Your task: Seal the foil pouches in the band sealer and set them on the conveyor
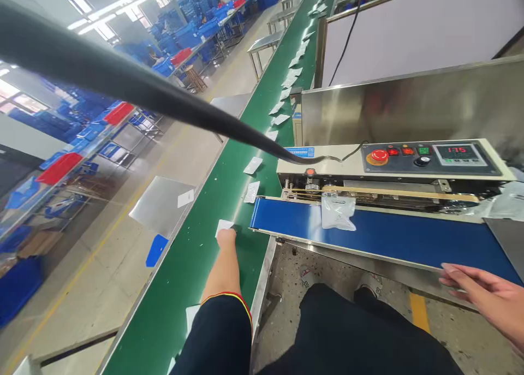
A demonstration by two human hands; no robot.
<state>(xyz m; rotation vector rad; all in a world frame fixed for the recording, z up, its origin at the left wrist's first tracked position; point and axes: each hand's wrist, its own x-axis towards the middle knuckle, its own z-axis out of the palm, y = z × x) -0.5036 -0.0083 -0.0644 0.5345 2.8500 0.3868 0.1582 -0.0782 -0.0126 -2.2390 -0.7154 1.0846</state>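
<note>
I see white packet [222, 224] just beyond left hand [226, 238]; left nearer, its grip hidden, can't tell. Right hand [485, 292] empty, fingers loosely spread.

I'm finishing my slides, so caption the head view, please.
Left hand at a white packet on the green conveyor; right hand near the blue belt.

1 white packet [223, 224] over green belt [180, 287], lower edge hidden, 1 creased whitish pouch [337, 213] over blue belt [401, 237]
</note>
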